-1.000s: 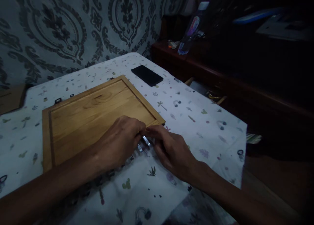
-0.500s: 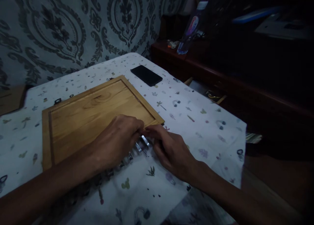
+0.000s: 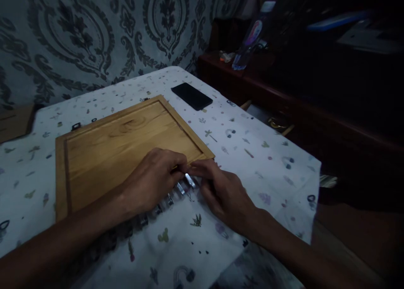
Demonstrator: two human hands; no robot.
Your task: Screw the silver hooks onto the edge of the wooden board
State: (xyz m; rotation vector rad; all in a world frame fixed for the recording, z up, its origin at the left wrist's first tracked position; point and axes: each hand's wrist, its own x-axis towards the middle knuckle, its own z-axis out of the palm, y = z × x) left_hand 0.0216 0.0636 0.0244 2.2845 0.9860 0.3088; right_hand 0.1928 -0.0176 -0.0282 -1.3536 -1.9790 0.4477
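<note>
A framed wooden panel lies flat on the table, with small dark metal fittings along its far edge. Several shiny metal pieces stick out in a row under its near edge. My left hand reaches across the panel, fingers curled closed at the near edge close to the right corner. My right hand meets it there, its fingers bent and pressed together against the same edge beside the metal pieces. Whatever small part the fingertips pinch is hidden.
A patterned white cloth covers the table. Beyond the panel lies a black phone. A clear bottle stands on a dark red cabinet at right, above a partly open drawer. Brown cardboard sits at far left.
The view has shifted slightly, so everything appears a little further right. Both hands stay together at the panel's near edge, with barely any change in their fingers.
</note>
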